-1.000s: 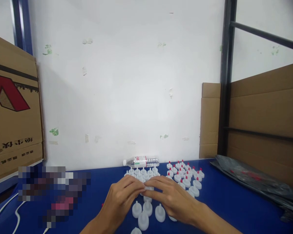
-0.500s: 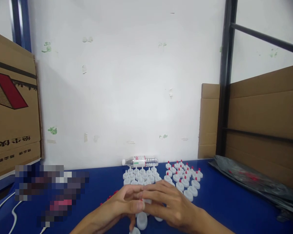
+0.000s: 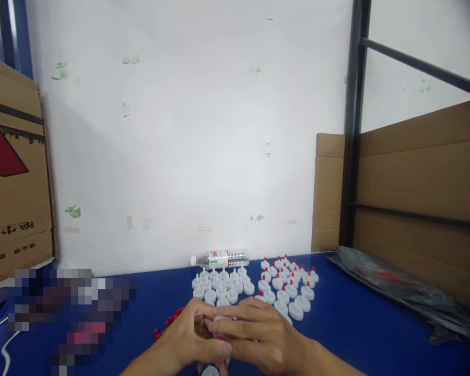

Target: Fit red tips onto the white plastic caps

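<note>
1. Worktop (image 3: 356,313), lower frame: carries all loose parts. Hazard: a sideways sweep of the right forearm could topple the nearest ones.
2. Carton (image 3: 15,183), left edge: only outer walls show; contents cannot be determined.
3. Plastic bag (image 3: 399,292), lower right: dark, lying flat; whether its red patch is print or contents cannot be told.
4. Hands, bottom centre: left hand (image 3: 190,334) and right hand (image 3: 260,334) have fingers curled towards each other around a largely hidden part. Which hand grips it cannot be told. Hazard: uneven finger pressure could let it slip.
5. Bottle (image 3: 237,259), centre, near the wall: on its side, lid fitted; liquid inside cannot be confirmed. Hazard: if nudged, it could roll into the rows.
6. White nozzle tops: bare group (image 3: 221,291) at centre; mostly red-tipped group (image 3: 278,283) right of centre.
7. Red caps (image 3: 174,317), beside the left hand: loosely heaped. Hazard: wrist contact could scatter them.
8. Red tip (image 3: 221,339): just above the left thumb.
</note>
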`<state>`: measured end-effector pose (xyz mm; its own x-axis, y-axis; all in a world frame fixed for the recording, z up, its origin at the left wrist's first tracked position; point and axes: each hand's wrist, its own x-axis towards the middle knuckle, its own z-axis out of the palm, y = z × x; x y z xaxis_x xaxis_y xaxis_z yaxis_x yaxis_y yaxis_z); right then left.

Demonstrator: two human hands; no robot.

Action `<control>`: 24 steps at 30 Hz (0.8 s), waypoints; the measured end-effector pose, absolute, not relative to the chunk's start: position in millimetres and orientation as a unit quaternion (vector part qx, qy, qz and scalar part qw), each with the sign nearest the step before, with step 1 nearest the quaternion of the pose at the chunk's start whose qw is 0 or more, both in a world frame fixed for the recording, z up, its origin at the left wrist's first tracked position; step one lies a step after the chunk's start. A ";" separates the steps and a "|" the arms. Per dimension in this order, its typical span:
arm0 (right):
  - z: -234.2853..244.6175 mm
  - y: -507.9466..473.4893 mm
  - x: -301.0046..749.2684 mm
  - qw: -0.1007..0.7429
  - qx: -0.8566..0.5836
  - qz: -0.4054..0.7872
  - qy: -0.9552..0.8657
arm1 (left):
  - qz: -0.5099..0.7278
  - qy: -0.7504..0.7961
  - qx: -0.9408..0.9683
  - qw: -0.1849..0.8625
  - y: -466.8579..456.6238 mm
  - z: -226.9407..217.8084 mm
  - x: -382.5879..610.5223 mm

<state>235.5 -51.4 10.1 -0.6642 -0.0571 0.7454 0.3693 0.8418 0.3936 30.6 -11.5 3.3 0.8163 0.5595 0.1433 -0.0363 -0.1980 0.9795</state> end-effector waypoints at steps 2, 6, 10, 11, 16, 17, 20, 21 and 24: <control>9.3 -50.3 235.6 0.403 -0.085 -0.278 -0.868 | 0.247 0.184 0.738 0.601 -10.0 1.4 31.1; 8.4 -48.0 236.9 0.408 -0.105 -0.290 -0.859 | 0.259 0.191 0.738 0.593 -9.9 3.2 34.0; 9.0 -49.2 237.3 0.395 -0.136 -0.279 -0.864 | 0.269 0.200 0.751 0.569 -12.8 7.2 36.1; 9.2 -49.1 238.1 0.385 -0.147 -0.277 -0.868 | 0.275 0.208 0.757 0.554 -12.8 8.1 35.7; 7.1 -35.7 252.9 0.391 -0.296 -0.210 -0.846 | 0.340 0.353 0.832 0.261 2.4 12.9 20.6; 6.0 -30.8 257.7 0.396 -0.335 -0.193 -0.833 | 0.336 0.388 0.845 0.151 8.4 13.6 15.0; 2.0 -15.9 272.9 0.372 -0.439 -0.149 -0.804 | 0.305 0.442 0.842 -0.060 27.5 14.4 -3.2; 0.2 -11.7 277.6 0.354 -0.468 -0.135 -0.799 | 0.291 0.463 0.833 -0.086 33.0 14.0 -8.7; -6.0 -2.6 288.5 0.287 -0.529 -0.080 -0.794 | 0.250 0.503 0.820 -0.112 44.6 10.4 -20.3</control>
